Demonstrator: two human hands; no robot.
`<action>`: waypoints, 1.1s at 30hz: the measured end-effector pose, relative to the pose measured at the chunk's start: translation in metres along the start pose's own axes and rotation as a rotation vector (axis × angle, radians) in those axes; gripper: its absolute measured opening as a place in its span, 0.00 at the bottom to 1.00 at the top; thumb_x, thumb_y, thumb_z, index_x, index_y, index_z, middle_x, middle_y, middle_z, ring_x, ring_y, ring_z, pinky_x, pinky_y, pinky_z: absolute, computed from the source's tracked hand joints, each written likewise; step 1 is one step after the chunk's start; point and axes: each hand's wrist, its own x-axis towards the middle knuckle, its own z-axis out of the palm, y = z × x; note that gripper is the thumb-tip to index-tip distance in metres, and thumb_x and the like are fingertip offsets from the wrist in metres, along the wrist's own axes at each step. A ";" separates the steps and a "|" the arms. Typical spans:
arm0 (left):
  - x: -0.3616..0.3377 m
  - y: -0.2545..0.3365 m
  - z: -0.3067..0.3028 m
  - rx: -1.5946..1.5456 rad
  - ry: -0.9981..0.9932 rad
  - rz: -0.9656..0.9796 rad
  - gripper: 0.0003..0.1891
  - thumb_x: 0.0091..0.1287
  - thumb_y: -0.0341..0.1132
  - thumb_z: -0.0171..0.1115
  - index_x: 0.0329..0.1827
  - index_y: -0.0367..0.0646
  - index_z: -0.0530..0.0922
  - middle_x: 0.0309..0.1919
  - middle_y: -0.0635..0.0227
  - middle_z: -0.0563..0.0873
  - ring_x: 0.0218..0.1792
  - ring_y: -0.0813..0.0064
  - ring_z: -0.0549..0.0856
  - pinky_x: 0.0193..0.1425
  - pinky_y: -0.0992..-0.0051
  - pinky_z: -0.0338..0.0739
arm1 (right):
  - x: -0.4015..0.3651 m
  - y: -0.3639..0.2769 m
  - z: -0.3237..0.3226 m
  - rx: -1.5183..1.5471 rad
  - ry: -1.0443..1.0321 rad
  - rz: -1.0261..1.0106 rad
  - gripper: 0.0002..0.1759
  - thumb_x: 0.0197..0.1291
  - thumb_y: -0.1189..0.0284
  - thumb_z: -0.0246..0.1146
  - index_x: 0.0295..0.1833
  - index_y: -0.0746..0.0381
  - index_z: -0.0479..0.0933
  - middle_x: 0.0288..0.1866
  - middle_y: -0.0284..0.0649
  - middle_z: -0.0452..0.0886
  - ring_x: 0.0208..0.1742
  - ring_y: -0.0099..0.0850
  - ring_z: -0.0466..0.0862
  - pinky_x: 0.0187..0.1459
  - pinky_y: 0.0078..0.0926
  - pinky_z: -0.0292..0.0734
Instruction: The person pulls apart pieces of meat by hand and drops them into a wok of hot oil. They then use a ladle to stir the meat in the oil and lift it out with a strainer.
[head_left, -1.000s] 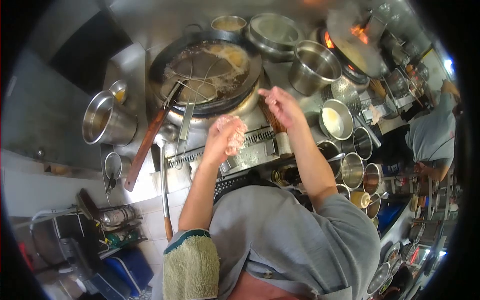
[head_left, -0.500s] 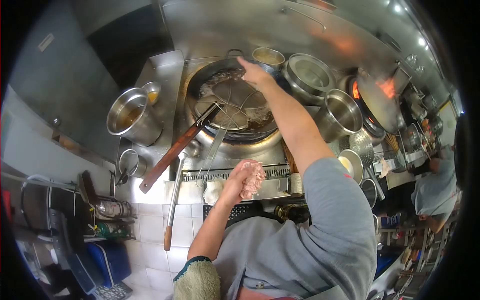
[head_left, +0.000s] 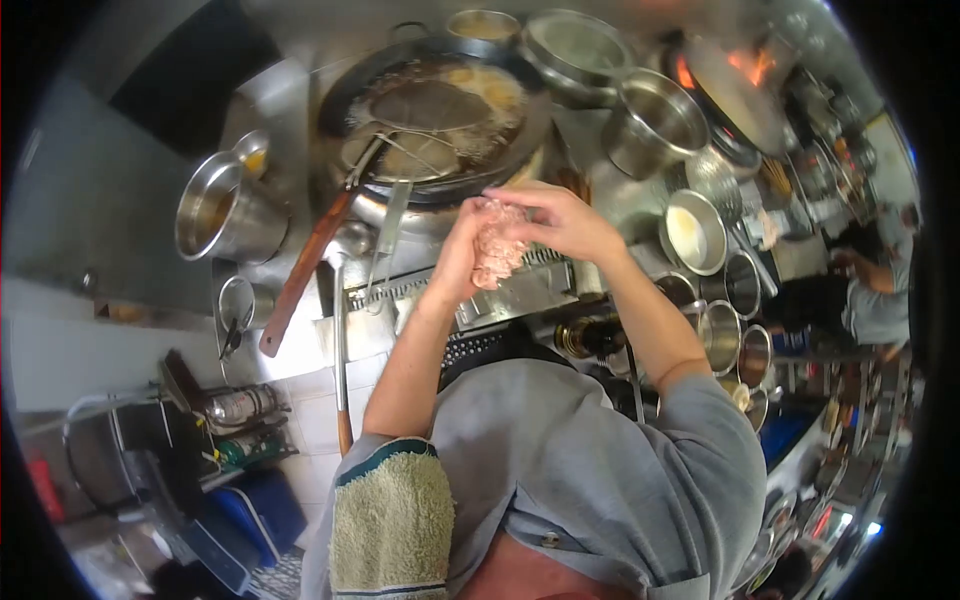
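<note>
In front of my chest, my left hand [head_left: 458,250] is wrapped round a clump of pale pink raw meat [head_left: 500,250], minced or finely cut. My right hand [head_left: 572,222] comes in from the other side, thumb and fingers closing on the top of the same clump. Just beyond both hands is a large black wok [head_left: 530,150] of bubbling oil, with pale yellowish pieces [head_left: 500,92] frying at its far right. A wire strainer [head_left: 425,158] lies across the wok, and a long wooden handle [head_left: 305,275] slants out over the near left rim.
A ladle [head_left: 342,300] lies left of the wok. Steel pots [head_left: 225,225] stand at the left, with another deep pot [head_left: 655,125] at the right. Flames [head_left: 750,68] rise by a second wok at the far right. A person in grey [head_left: 880,300] stands to the right.
My right hand has come back from over the far side of the wok to the meat in my left hand. Pale pieces now show frying there. The camera view has shifted.
</note>
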 end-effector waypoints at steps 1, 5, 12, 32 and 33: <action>0.001 0.000 -0.003 0.011 -0.100 -0.035 0.10 0.68 0.37 0.48 0.48 0.44 0.68 0.39 0.65 0.79 0.37 0.77 0.82 0.39 0.77 0.79 | 0.000 0.006 -0.004 -0.079 -0.003 -0.034 0.24 0.54 0.77 0.66 0.59 0.61 0.75 0.45 0.39 0.80 0.41 0.29 0.78 0.40 0.24 0.76; 0.006 -0.007 -0.002 0.214 -0.122 -0.023 0.10 0.68 0.34 0.48 0.50 0.43 0.67 0.34 0.64 0.80 0.32 0.72 0.83 0.33 0.73 0.81 | -0.007 0.003 -0.021 -0.266 0.104 -0.106 0.13 0.54 0.77 0.65 0.47 0.65 0.81 0.34 0.40 0.79 0.31 0.29 0.78 0.33 0.23 0.74; 0.007 -0.004 -0.009 -0.127 -0.142 0.014 0.11 0.67 0.34 0.44 0.50 0.43 0.68 0.40 0.63 0.80 0.39 0.71 0.83 0.39 0.73 0.81 | -0.008 0.037 -0.007 0.866 0.292 0.219 0.12 0.63 0.67 0.63 0.44 0.66 0.77 0.33 0.32 0.78 0.32 0.20 0.77 0.39 0.20 0.73; -0.001 -0.004 -0.016 0.228 0.039 0.180 0.16 0.62 0.26 0.49 0.53 0.45 0.63 0.40 0.64 0.77 0.38 0.74 0.82 0.37 0.74 0.81 | -0.004 0.035 0.024 0.350 0.262 0.269 0.08 0.57 0.81 0.64 0.44 0.69 0.80 0.30 0.31 0.81 0.33 0.18 0.79 0.35 0.16 0.75; -0.002 -0.004 -0.013 0.234 0.034 0.182 0.18 0.60 0.24 0.50 0.53 0.45 0.63 0.39 0.64 0.77 0.37 0.73 0.82 0.34 0.74 0.81 | -0.004 0.028 0.017 0.326 0.264 0.263 0.07 0.58 0.80 0.64 0.43 0.69 0.80 0.29 0.31 0.80 0.31 0.18 0.79 0.34 0.15 0.74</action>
